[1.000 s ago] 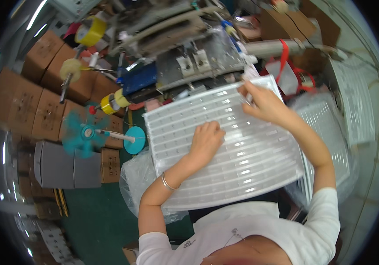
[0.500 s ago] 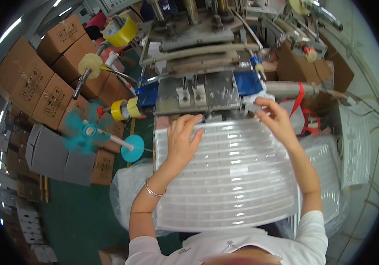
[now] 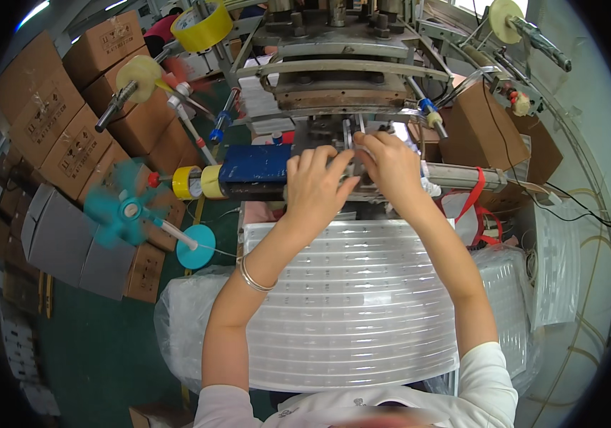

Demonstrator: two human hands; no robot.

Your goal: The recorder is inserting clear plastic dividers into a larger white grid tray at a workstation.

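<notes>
Both hands reach over the metal fixture block (image 3: 312, 135) of a press machine. My left hand (image 3: 314, 187) rests at the block's near left side, its thumb apart from the bent fingers. Just right of it, my right hand (image 3: 394, 168) has its thumb and fingers drawn together at the upright metal bracket in the block's middle. Whatever lies between those fingertips is too small and covered to make out. Below my wrists lies a stack of clear ribbed plastic trays (image 3: 362, 307). The press's upper plate (image 3: 348, 96) hangs beyond my hands.
A dark blue pad (image 3: 255, 164) and tape rolls (image 3: 187, 182) sit left of the block. A teal fan (image 3: 131, 210) spins near stacked cartons (image 3: 70, 160). At right are a red strap (image 3: 478, 178), bagged trays (image 3: 509, 299) and a dangling black cable (image 3: 509, 143).
Both hands have moved forward from the trays' far edge onto the fixture block, and the right hand has come leftward close to the left. The view has shifted slightly.
</notes>
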